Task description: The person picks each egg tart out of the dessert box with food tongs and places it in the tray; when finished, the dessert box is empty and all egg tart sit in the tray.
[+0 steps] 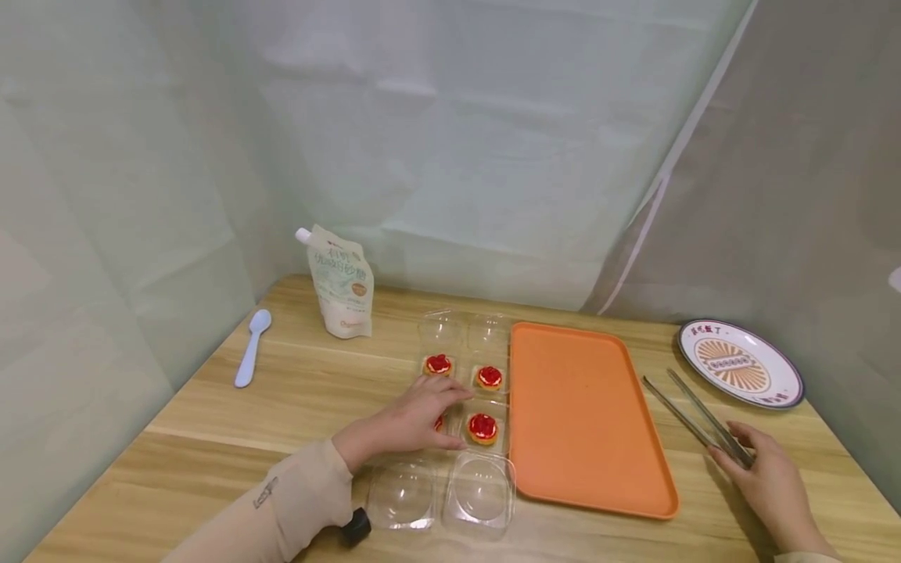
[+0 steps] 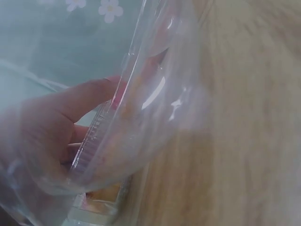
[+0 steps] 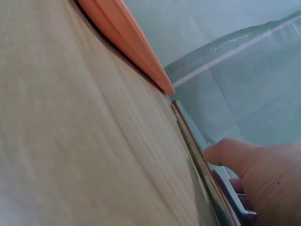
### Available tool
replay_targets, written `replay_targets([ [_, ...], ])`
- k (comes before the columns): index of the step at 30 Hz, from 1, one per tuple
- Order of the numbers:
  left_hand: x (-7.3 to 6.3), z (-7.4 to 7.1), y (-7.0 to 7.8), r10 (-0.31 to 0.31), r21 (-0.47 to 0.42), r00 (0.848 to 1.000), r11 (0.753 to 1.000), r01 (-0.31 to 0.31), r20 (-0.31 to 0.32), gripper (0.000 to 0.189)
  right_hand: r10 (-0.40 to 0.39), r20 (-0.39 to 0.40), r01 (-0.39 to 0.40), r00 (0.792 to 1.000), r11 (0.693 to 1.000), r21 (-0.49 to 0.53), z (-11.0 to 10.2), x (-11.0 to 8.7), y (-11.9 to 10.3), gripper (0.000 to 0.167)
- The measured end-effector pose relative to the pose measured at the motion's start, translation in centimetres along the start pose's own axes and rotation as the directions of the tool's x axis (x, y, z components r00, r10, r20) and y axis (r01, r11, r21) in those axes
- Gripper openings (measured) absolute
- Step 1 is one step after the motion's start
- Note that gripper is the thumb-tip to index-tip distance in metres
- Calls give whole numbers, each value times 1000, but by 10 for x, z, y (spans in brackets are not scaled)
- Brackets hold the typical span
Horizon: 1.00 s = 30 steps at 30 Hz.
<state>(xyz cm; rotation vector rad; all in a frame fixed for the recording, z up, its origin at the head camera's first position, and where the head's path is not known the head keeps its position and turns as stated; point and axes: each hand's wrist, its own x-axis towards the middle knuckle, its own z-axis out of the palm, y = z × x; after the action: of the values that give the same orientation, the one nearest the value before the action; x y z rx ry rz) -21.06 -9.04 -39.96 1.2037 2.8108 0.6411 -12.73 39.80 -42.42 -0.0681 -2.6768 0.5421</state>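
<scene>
Over several small red-topped tarts (image 1: 482, 428) in clear plastic containers (image 1: 498, 407), my left hand (image 1: 415, 418) is spread, thumb and forefinger apart. It partly covers one tart at the lower left. In the left wrist view, a clear lid (image 2: 164, 103) fills the foreground, and the thumb reaches the container's edge; contact of the other fingers is hard to make out. On the right, my right hand (image 1: 770, 477) holds metal tongs (image 1: 693, 414) near their closed end, thumb on one side and fingers on the other. The tongs' tips point away and stand apart, low over the table.
An orange tray (image 1: 584, 414) lies between the containers and tongs. Behind the tongs is a patterned white plate (image 1: 746, 363). A sugar pouch (image 1: 341, 285) stands at the back left, near a pale blue spoon (image 1: 252, 348). Open clear lids (image 1: 480, 489) face the front edge.
</scene>
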Motion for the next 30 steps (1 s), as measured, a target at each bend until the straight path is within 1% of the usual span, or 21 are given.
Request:
replay_targets([
  [5,0,0,-1,-14,-28,1000,1000,14,0,70,10,10,-10,1000,1000,-27,-1,2,0,47],
  [11,-2,-1,-2,-35,-56,999,998,35,4,73,14,25,-13,1000,999,-46,-1,3,1,45],
  [21,-1,2,-6,-31,-42,1000,999,31,0,73,41,64,-33,997,992,-119,-4,6,-1,44],
  [24,-1,2,-5,-30,-42,1000,999,30,6,73,40,65,-30,997,990,-140,-5,4,-1,42],
  [30,0,5,-4,-24,-44,1000,999,24,5,71,25,37,-18,999,986,-164,-7,1,-2,39],
])
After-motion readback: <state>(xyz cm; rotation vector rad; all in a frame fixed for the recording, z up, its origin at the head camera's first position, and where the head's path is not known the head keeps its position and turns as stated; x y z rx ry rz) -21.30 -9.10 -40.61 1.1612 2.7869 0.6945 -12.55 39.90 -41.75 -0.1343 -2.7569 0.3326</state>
